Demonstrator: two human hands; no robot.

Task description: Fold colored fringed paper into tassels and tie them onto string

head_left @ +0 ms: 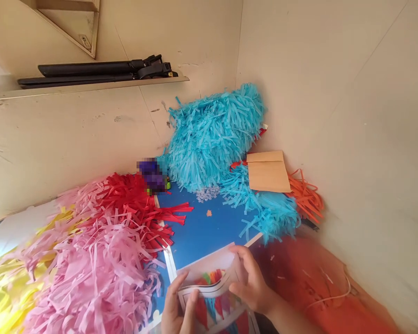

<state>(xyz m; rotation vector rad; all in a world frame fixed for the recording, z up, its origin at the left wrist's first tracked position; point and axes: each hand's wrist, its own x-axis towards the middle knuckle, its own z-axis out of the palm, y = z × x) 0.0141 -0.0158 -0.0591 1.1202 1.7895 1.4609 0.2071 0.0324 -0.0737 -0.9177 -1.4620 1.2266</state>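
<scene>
"What takes up most room?"

"A blue tabletop with white edging [195, 236]. On the left lies a heap of shaggy pink paper fringe [90, 264]; behind, near the wall corner, a mound of turquoise paper fringe [212, 139]."

"And up close?"

"A white-bordered, clear-fronted packet showing multicoloured strips [219, 302], at the lower centre, its top edge gaping."

"How is it held?"

"The left hand [178, 304] grips its left side, thumb in front, fingers curled close. The right hand [252, 283] holds its upper right corner, thumb and forefinger spread apart along the edge."
</scene>
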